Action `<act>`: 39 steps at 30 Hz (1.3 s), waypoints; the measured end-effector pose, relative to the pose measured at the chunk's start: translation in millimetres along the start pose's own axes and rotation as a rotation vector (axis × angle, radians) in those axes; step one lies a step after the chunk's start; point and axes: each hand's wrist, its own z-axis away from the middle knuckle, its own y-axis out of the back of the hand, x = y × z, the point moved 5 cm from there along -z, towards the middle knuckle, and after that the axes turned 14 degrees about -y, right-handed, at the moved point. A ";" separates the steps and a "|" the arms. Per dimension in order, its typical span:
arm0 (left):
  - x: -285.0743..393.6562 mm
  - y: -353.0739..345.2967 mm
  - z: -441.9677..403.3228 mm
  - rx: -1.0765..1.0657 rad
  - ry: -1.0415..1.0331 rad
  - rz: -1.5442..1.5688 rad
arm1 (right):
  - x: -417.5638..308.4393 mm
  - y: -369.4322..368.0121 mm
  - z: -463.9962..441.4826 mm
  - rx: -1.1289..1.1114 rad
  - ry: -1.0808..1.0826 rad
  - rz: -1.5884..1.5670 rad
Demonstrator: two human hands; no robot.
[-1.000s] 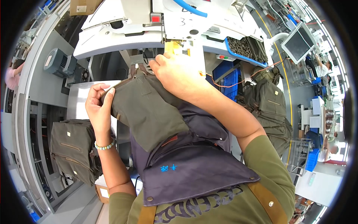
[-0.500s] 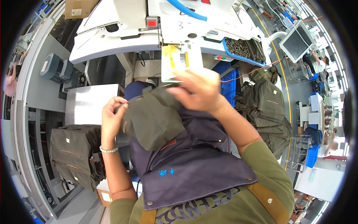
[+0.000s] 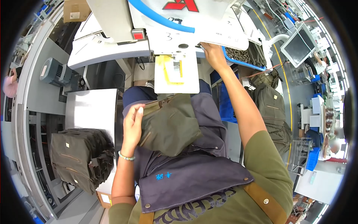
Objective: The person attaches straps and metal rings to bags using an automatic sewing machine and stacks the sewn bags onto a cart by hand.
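Observation:
An olive fabric bag piece (image 3: pixel 171 128) lies over the dark apron on the lap. My left hand (image 3: pixel 133 121) grips its left edge, close to an opening along the top. My right hand (image 3: pixel 213 56) reaches up to the machine's front edge, beside the blue tray (image 3: pixel 244 65); its fingertips are partly hidden there, and what they hold cannot be made out. Between the hands, the machine's white plate (image 3: pixel 192 84) with yellow pieces on it sticks out just above the bag piece.
Stacked olive bags (image 3: pixel 71 156) lie at the left beside a white surface (image 3: pixel 91 108). More olive bags (image 3: pixel 272 108) hang at the right. A monitor (image 3: pixel 298 44) stands at the upper right, and a co-worker in pink (image 3: pixel 10 86) is at the far left.
My right hand has left the bag piece and moved up and right to the machine's edge. My left hand has shifted right and down with the piece, which now sits lower on the lap.

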 end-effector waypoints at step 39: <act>55.0 -11.4 -2.6 -0.384 0.164 0.028 | -153.9 80.5 132.2 -0.935 -0.572 -1.125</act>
